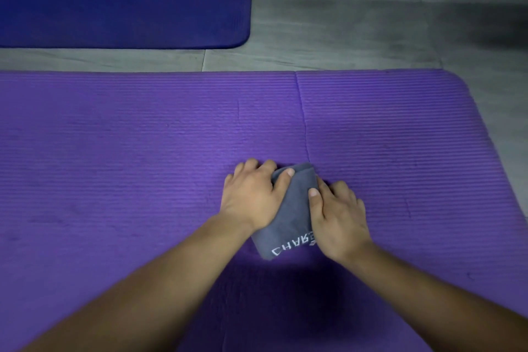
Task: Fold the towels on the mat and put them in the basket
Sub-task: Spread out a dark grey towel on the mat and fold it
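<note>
Head view: folded towel (294, 208) long axis near-far, both hands gripping.

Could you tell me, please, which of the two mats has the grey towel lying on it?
The nearer, lighter purple ribbed foam mat holds the folded grey towel, pressed by both hands. The darker blue-purple mat lies farther away at upper left, across bare floor.
</note>
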{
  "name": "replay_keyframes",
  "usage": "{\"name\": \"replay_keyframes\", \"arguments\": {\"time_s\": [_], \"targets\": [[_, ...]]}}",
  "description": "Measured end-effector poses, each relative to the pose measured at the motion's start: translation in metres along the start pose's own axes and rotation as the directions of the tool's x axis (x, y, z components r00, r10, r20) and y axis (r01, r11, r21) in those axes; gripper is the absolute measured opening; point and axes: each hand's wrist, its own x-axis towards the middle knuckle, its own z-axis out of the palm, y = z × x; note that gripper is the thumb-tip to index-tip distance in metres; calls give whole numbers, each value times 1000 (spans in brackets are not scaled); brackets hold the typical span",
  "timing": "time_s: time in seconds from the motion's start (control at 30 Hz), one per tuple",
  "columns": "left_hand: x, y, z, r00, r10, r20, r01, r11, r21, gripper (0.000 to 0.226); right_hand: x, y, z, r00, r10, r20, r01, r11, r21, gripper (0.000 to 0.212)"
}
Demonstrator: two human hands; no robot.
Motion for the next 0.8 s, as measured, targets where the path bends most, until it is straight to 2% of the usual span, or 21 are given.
{"name": "replay_keyframes", "arguments": {"time_s": [0.1,0.2,0.3,0.43,0.53,0.6,0.63,0.7,0.73,0.8], "targets": [[1,0,-7,996,-12,87,15,1000,-27,56,4,5,-5,997,-20,74,15,997,69,86],[-1,-6,-13,989,-24,146,33,998,-55,63,4,11,-17,985,-32,170,-13,967,256,69],[-6,-10,-14,980,-99,170,123,983,-134,63,-2,14,-20,984,3,181,-74,919,387,61],[-13,-9,-14,979,-115,169,141,979,-149,69,-6,7,-14,973,-68,219,-28,913,408,45],[-11,-5,-15,967,-128,222,157,980,-119,88,0,9,-12,966,-126,228,35,930,365,38],[-8,-6,-19,940,-159,301,214,964,-160,102,1,11,-15,962,-146,231,43,915,402,35],[-8,-7,-21,922,-173,347,255,944,-209,103,1,12,-16,964,-142,226,24,890,454,34],[-13,-11,-23,886,-174,429,343,869,-356,89,-2,13,-18,973,-91,211,-47,819,572,22],[-17,-12,-22,875,-160,456,381,810,-446,80,-4,14,-19,979,-61,194,-75,779,622,18],[-27,-12,-16,873,-107,475,425,645,-635,59,-7,14,-20,989,-6,147,-104,680,726,28]]}}
